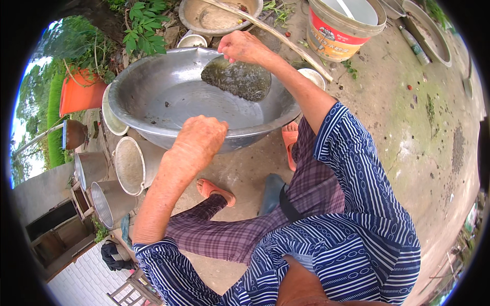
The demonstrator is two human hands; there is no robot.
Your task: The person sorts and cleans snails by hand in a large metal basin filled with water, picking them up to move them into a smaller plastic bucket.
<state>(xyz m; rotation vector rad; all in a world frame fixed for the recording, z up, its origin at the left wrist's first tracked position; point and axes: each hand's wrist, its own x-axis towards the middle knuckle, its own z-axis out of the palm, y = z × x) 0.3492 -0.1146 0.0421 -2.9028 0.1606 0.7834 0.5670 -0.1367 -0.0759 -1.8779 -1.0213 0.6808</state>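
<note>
A large, shallow metal basin (172, 101) stands tilted in front of me, its low side to the right. My left hand (203, 134) is closed over the near rim, its fingertips hidden behind the knuckles. At the far rim, the fingers of my right hand (243, 48) are pinched on the edge. Dark greenish water (237, 78) pools inside below that hand, with small dark specks along its lower border. A few dark bits lie on the bare metal to the left. What supports the basin from below is hidden.
A long wooden stick (271, 32) crosses behind the basin, over a round bowl (218, 19). At the right back is a plastic bucket (337, 34). A white pail (130, 164), metal buckets (115, 202) and an orange pot (82, 91) stand left.
</note>
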